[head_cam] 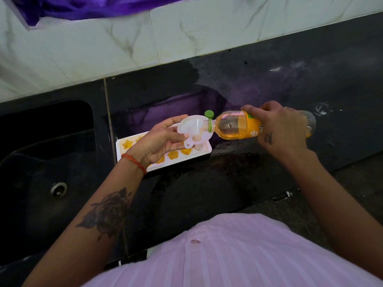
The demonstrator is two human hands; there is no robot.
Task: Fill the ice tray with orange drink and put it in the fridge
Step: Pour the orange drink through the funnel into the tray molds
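Note:
A white ice tray [124, 157] with star and flower shaped cells lies on the black counter; several cells hold orange drink. My left hand [159, 141] holds a white funnel [191, 127] over the tray's right end. My right hand [279, 127] grips a clear bottle of orange drink [234, 126], tipped sideways with its open mouth resting in the funnel. The bottle's green cap [209, 114] lies on the counter just behind the funnel. My left hand hides the middle of the tray.
A black sink [51, 162] with a metal drain [58, 189] lies left of the tray. The black counter [269, 79] looks wet near the tray. A marble-tiled wall [124, 38] rises behind, with purple cloth [83, 7] hanging above. The counter's front edge runs near my body.

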